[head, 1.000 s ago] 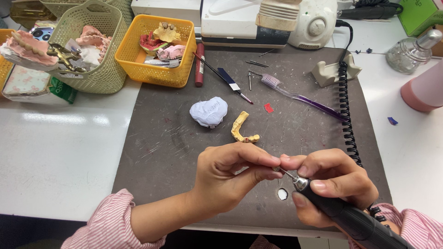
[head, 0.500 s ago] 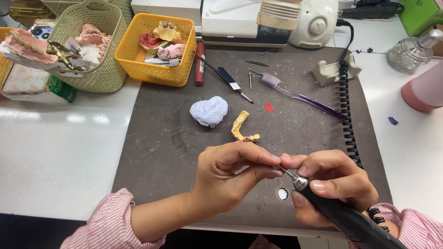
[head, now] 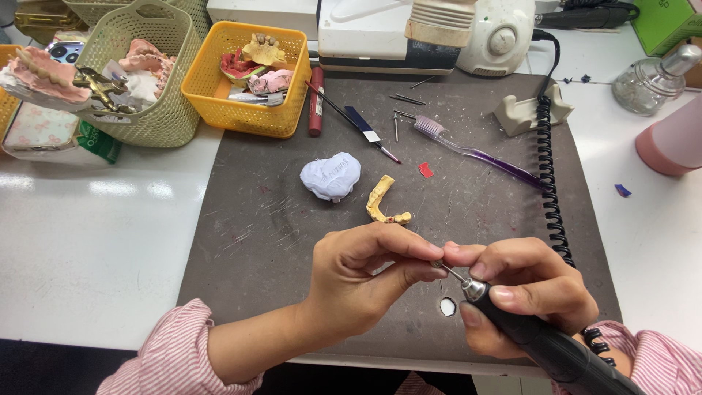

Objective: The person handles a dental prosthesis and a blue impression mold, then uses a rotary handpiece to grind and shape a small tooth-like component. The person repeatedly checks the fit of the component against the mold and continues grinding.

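Note:
My right hand (head: 523,292) grips a black rotary handpiece (head: 545,344) whose thin metal bur points up-left. My left hand (head: 362,278) has thumb and fingers pinched at the bur's tip; whatever sits between those fingertips is too small to make out. Both hands hover over the near edge of a dark grey work mat (head: 256,234). Just beyond them lie a yellow curved dental piece (head: 382,201) and a white plaster cast (head: 331,175). A small white fleck (head: 447,307) rests on the mat under the hands.
A purple toothbrush (head: 475,150), a thin brush (head: 355,121), loose burs (head: 402,102) and a red tube (head: 316,102) lie farther back. Yellow basket (head: 241,110) and green basket (head: 164,121) hold dental models. A black coiled cord (head: 548,183) runs along the right; a pink cup (head: 673,143) and glass burner (head: 647,84) stand beyond.

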{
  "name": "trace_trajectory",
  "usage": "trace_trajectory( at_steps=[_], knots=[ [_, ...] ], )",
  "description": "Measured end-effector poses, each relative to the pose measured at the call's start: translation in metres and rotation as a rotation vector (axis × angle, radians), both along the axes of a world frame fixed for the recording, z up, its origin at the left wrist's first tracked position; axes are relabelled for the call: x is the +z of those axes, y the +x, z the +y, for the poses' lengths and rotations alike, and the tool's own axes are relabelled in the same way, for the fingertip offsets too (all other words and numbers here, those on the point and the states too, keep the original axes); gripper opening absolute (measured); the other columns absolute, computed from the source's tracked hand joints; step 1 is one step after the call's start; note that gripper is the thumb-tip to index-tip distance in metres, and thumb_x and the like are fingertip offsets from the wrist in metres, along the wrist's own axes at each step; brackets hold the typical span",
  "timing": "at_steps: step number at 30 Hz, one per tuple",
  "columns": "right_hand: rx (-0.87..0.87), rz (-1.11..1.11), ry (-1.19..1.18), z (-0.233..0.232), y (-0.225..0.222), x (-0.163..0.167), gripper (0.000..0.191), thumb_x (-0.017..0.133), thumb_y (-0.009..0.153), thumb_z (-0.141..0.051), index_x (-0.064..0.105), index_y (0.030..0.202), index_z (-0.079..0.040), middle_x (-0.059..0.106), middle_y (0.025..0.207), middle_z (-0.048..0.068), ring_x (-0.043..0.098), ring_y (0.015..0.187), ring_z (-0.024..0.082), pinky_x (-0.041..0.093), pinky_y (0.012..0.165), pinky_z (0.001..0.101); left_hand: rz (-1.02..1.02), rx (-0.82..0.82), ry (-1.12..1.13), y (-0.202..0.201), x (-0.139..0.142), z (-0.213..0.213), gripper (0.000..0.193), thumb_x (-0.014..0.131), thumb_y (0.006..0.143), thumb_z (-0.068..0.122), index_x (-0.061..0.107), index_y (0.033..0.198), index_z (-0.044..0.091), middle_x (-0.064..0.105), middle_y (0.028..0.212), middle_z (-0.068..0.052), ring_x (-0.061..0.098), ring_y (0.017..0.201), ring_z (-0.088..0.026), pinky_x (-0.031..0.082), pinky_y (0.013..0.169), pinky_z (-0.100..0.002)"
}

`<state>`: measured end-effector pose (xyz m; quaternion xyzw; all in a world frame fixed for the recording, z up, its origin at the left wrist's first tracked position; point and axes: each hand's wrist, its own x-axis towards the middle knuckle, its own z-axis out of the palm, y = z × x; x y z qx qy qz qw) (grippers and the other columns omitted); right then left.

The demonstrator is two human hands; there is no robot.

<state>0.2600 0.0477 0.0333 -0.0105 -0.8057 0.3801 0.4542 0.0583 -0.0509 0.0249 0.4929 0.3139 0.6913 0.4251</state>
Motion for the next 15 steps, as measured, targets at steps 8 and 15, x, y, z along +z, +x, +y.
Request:
trace_trajectory(
  at_steps=[8,15],
  knots=[
    [-0.006,0.014,0.004,-0.0004,-0.0011,-0.0021,0.049,0.079,0.081,0.004,0.054,0.119,-0.014,0.060,0.116,0.014,0.073,0.116,0.033,0.066,0.104,0.0463,0.007,0.013,-0.003,0.0004,-0.0002,0.0003,0.015,0.073,0.097,-0.010,0.069,0.110,-0.004,0.075,0.108,-0.013,0.075,0.103,-0.016,0.065,0.095,-0.029],
    [-0.011,0.001,-0.024,-0.0040,-0.0002,0.0002,0.047,0.076,0.085,0.005,0.052,0.120,-0.014,0.059,0.118,0.013,0.072,0.119,0.032,0.066,0.106,0.0452,-0.103,-0.066,-0.058,0.0016,-0.0019,-0.0014,0.012,0.069,0.100,-0.009,0.065,0.111,-0.005,0.074,0.109,-0.014,0.076,0.107,-0.019,0.066,0.098,-0.032]
  ],
)
